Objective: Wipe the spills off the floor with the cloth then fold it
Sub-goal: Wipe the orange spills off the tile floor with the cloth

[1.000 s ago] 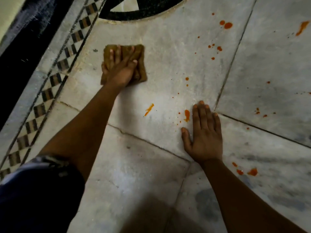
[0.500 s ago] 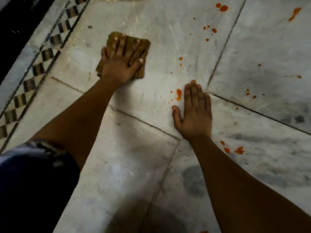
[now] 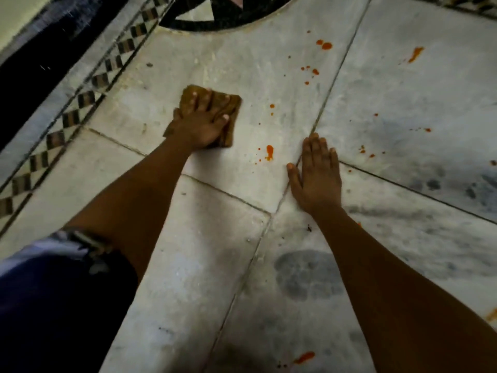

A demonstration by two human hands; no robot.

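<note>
Several orange spills (image 3: 269,152) lie between cloth (image 3: 231,103) and right hand (image 3: 316,179).

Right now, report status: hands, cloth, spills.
Left hand flat, pressing brown cloth on floor. Right hand flat on tile, bracing. Nearest orange spill lies between the hands; more spatter beyond, unwiped. Nothing blocking.

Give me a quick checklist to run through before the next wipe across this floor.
1. Left hand pressing flat on the brown folded cloth: ok.
2. Right hand braced open on the grey marble floor, off the spills: ok.
3. Nearest orange spill lies between cloth and right hand, path unobstructed: ok.
4. Further orange drops beyond remain: not ok.
5. Cloth's underside clean enough: cannot tell.
</note>
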